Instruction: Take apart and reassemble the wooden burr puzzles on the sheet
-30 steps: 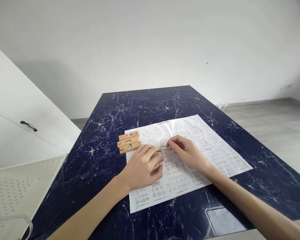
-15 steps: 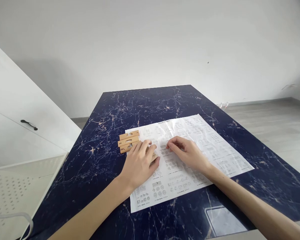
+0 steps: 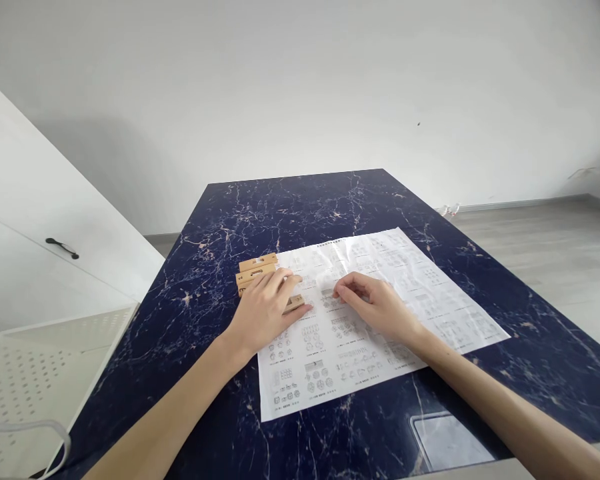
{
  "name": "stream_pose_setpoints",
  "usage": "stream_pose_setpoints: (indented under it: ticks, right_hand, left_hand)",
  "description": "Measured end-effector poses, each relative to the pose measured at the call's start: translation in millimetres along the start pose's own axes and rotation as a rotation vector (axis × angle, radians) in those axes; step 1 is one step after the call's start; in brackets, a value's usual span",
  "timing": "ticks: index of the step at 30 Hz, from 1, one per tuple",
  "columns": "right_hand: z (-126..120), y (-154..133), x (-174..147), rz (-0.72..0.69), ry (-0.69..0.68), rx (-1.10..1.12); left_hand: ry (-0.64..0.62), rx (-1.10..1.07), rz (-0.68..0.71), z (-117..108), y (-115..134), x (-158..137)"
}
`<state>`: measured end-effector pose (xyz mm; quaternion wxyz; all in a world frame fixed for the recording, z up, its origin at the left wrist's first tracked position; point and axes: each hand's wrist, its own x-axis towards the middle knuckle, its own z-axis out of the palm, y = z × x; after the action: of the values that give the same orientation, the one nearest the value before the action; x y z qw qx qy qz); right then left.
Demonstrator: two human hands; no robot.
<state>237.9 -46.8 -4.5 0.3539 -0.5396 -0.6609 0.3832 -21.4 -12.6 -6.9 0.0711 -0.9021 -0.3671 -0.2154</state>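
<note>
My left hand [image 3: 265, 303] is closed over a small light wooden block [image 3: 295, 304], thumb along its near side and fingers bent over its far side. The palm hides much of it. Beyond these fingers, notched wooden bars [image 3: 257, 271] lie side by side, with handwritten marks on their ends; the nearest is partly covered. They overlap the left edge of a printed paper sheet [image 3: 320, 390] showing small line drawings. On the sheet's middle rests my right hand [image 3: 373, 303], its fingers curled in and the tips near the thumb. Whether anything is between them is hidden.
The sheet lies on a dark blue marbled table [image 3: 290, 207]. Near the front edge is a shiny rectangular panel [image 3: 450, 440]. At left stand a white cabinet [image 3: 30, 200] with a black handle and a white perforated bin [image 3: 25, 380] with a cable across it.
My left hand has moved slightly left and away from me, bringing the wooden block toward the bars, which have shifted slightly away. The right hand stays where it was.
</note>
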Motion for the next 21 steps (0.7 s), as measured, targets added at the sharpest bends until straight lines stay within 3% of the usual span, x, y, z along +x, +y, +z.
stream_pose_setpoints:
  ticks: [21]
  right_hand:
    - [-0.5,-1.6,-0.6,0.006,-0.016,-0.025]
  left_hand:
    - [0.120,-0.040,0.076,-9.2,-4.1,2.8]
